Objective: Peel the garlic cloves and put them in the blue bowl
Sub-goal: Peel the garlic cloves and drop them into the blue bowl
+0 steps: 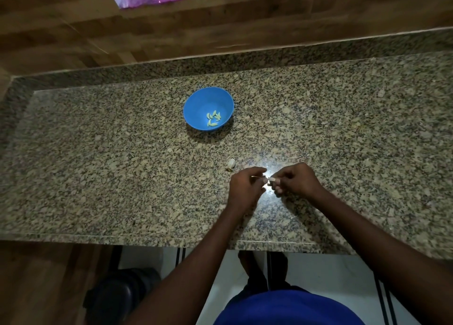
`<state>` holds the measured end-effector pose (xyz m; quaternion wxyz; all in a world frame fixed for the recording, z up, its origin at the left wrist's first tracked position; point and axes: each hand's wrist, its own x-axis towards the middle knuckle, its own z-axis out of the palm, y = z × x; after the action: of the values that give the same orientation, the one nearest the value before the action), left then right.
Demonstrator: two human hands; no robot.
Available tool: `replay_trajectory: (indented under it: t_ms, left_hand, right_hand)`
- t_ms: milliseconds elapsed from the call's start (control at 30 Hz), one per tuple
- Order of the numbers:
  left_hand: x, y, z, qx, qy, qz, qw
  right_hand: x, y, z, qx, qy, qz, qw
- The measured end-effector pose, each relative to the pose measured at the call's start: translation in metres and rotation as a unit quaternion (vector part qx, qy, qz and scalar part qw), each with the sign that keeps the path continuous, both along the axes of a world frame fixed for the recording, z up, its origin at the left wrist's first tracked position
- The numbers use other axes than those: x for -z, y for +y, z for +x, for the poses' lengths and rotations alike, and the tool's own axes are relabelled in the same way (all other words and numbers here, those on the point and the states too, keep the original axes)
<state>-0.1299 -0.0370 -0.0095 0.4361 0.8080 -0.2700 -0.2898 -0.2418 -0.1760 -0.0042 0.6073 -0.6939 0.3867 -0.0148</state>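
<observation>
We see both hands brought together low over the near middle of the speckled granite counter (98, 167), just above a bright glare on the stone. The right hand (297, 180) has its fingers curled and pinches a small pale garlic clove (271, 179) at the fingertips, and the left hand (246, 186) meets it from the left, its thumb and fingers curled in to pinch at the clove's end or skin; which of the two we cannot tell, as the piece is so small. Just to the far left of the left hand, another piece of garlic (231, 163) lies on the counter, pale and still in its papery skin, apart from the hand. Farther back, well apart from the hands, stands the blue bowl (196, 104), upright, with a small heap of peeled cloves (213, 119) resting in its bottom. Behind the counter runs a wooden wall (73, 30).
</observation>
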Motion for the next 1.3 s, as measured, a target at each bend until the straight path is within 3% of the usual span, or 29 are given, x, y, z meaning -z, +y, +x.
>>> replay_trajectory:
  t_ms: [133, 267, 367, 433, 600, 700, 833, 1200, 1300]
  left_hand:
    - [-0.008, -0.008, -0.005, -0.014, 0.106, -0.034, 0.994]
    - [-0.013, -0.01, -0.004, -0.044, 0.202, -0.034, 0.978]
    - [-0.018, -0.01, -0.001, -0.04, 0.264, -0.029, 0.963]
    - [-0.018, -0.01, 0.001, -0.04, 0.265, -0.026, 0.963]
    - [-0.021, -0.013, 0.004, 0.015, 0.188, -0.023, 0.982]
    - [-0.03, -0.013, 0.004, 0.016, 0.182, -0.023, 0.983]
    - [-0.033, -0.016, 0.008, 0.099, 0.131, 0.023, 0.986]
    - [-0.04, -0.008, 0.024, 0.124, 0.318, 0.032, 0.94]
    - [-0.04, -0.005, 0.024, 0.105, 0.308, 0.02, 0.945]
  right_hand:
    - [-0.01, 0.006, -0.007, 0.001, -0.026, -0.003, 1.0]
    - [-0.008, 0.007, -0.006, -0.015, 0.032, -0.151, 0.988]
    - [-0.009, 0.009, -0.006, -0.006, 0.029, -0.2, 0.979]
    - [-0.01, 0.01, -0.007, -0.022, 0.026, -0.217, 0.976]
    - [-0.018, 0.003, -0.004, -0.191, 0.056, -0.237, 0.951]
    - [-0.024, -0.005, -0.005, -0.18, 0.022, -0.245, 0.952]
    - [-0.024, -0.002, -0.008, -0.164, -0.009, -0.303, 0.939]
    - [-0.02, 0.019, -0.019, -0.195, -0.064, -0.481, 0.852]
    - [-0.019, 0.018, -0.014, -0.186, -0.07, -0.433, 0.879]
